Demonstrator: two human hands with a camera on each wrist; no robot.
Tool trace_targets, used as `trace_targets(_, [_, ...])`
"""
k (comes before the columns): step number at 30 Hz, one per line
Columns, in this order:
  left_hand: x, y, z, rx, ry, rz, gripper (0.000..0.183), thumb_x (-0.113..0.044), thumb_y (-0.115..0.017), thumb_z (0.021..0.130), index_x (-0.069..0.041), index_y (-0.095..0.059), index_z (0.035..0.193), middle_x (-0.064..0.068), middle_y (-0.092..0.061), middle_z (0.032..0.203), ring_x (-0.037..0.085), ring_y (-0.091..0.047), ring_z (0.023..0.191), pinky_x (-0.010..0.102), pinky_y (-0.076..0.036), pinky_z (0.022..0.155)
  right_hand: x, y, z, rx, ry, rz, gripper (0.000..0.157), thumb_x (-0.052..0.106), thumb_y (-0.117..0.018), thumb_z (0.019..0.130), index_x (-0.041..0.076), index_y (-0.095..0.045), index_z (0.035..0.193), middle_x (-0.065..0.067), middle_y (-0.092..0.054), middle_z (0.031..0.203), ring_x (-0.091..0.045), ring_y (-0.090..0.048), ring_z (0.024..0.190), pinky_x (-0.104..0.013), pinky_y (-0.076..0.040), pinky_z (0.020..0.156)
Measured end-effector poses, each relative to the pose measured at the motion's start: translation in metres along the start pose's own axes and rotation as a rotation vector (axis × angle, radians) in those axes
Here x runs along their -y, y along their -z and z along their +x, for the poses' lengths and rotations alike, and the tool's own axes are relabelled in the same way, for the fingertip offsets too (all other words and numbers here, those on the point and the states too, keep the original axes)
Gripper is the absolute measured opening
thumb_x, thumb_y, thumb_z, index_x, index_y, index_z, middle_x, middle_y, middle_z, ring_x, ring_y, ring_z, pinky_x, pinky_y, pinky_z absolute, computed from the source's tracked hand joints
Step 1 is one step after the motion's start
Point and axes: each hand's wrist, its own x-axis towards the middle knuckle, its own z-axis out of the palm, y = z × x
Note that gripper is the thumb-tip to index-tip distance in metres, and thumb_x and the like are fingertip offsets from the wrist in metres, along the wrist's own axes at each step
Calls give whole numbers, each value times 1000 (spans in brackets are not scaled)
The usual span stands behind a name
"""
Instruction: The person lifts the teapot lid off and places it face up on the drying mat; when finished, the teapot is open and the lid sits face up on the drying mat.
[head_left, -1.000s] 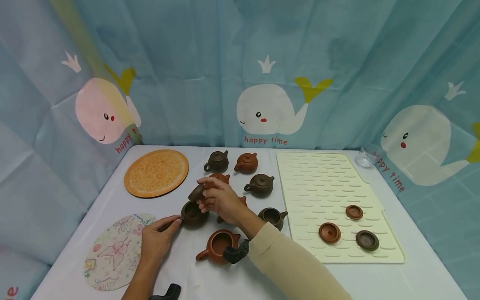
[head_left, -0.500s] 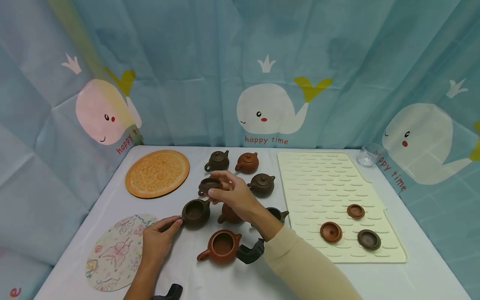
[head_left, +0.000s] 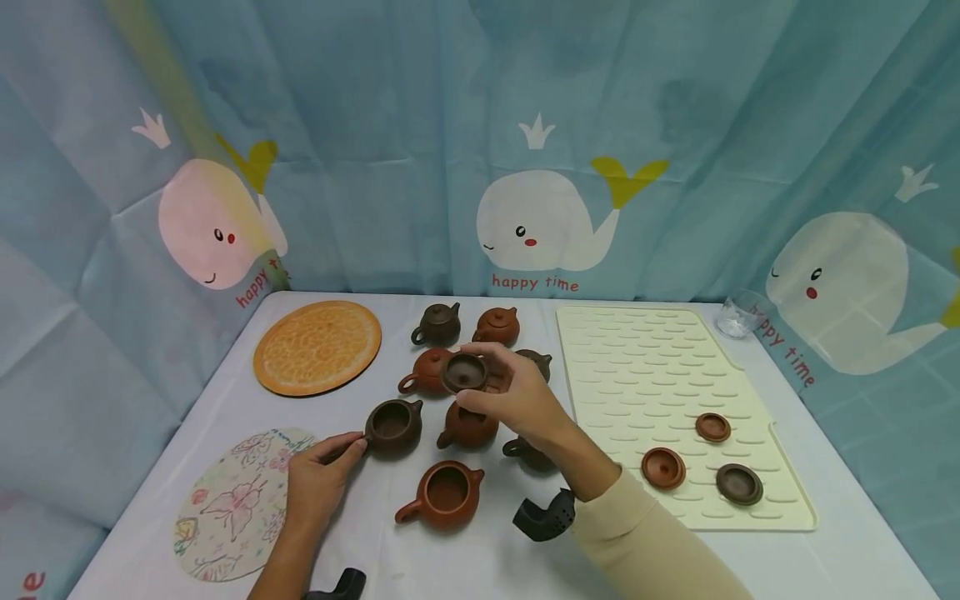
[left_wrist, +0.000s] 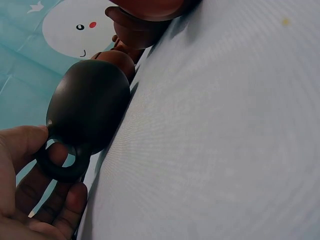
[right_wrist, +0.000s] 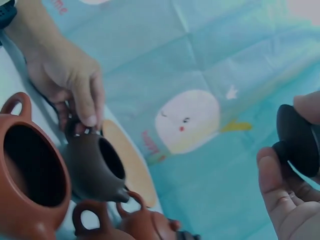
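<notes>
My left hand pinches the ring handle of a dark brown teapot, which stands lidless on the white table. In the left wrist view, thumb and fingers close round that handle. Held up in my right hand is a dark teapot lid, its hollow underside facing the head camera. The right wrist view has the lid gripped by knob and rim. Beneath and beside this hand are reddish teapots, partly covered. A lidless reddish teapot stands nearer the front.
A cream mat on the right bears two reddish lids and a dark lid. More teapots stand at the back. On the left lie an orange round mat and a flowered oval mat. A clear glass stands back right.
My right hand has lifted the lid off the dark teapot's opening and carried it right, turning its underside to view. My left hand has stayed on the handle.
</notes>
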Motion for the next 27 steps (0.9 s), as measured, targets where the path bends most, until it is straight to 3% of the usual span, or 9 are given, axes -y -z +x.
trace_targets(9, [-1,1,-1,7,5,0,16,-12,-74,87,-4,-76,101,8,-71,97,3,-63,89,11,-45,76,16,24,-22,-72,11,-107,57,2,-73,83,8,-50,135,-13,-55,123,-27,-60,104,-33,-51,82])
trace_targets(27, [0,2,-3,14,1,-9,17,-15,-74,87,-4,-76,101,8,-71,97,4,-63,89,12,-46,76,31,70,-60,-192,8,-286,58,-4,-71,83,5,-49,137,-14,-54,125,-26,-62,103,-30,-52,78])
